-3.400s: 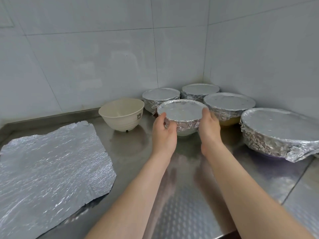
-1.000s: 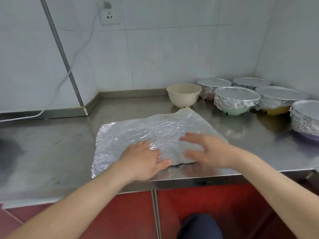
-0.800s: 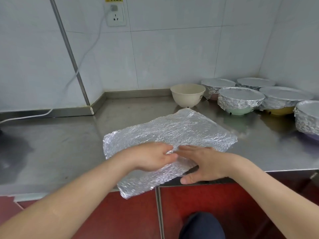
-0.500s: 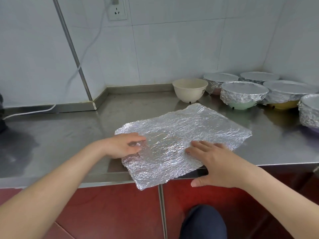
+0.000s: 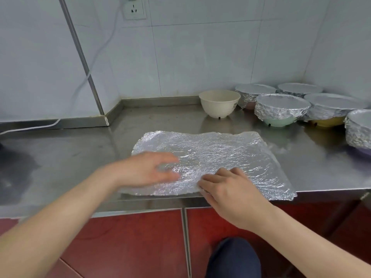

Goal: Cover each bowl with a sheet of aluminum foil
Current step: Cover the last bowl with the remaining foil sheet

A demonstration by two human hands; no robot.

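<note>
A crinkled sheet of aluminum foil (image 5: pixel 220 157) lies flat on the steel counter near its front edge. My left hand (image 5: pixel 146 171), blurred, lies on the sheet's near left part with fingers spread. My right hand (image 5: pixel 228 189) rests at the sheet's near edge, its fingers bent with the tips on the foil. An uncovered cream bowl (image 5: pixel 219 103) stands upright at the back. To its right stand several foil-covered bowls, among them a green one (image 5: pixel 281 109) and a yellow one (image 5: pixel 329 113).
The steel counter (image 5: pixel 80 153) runs left to a wall corner. A wall socket (image 5: pixel 133 9) with a white cable hangs above. Red cabinet fronts (image 5: pixel 130 247) lie below the counter edge. Another foil-wrapped bowl (image 5: pixel 359 129) sits at the far right.
The foil sheet has turned and slid back, so that it lies square to the counter edge. My left hand moved right over the foil; my right hand stayed at its near edge.
</note>
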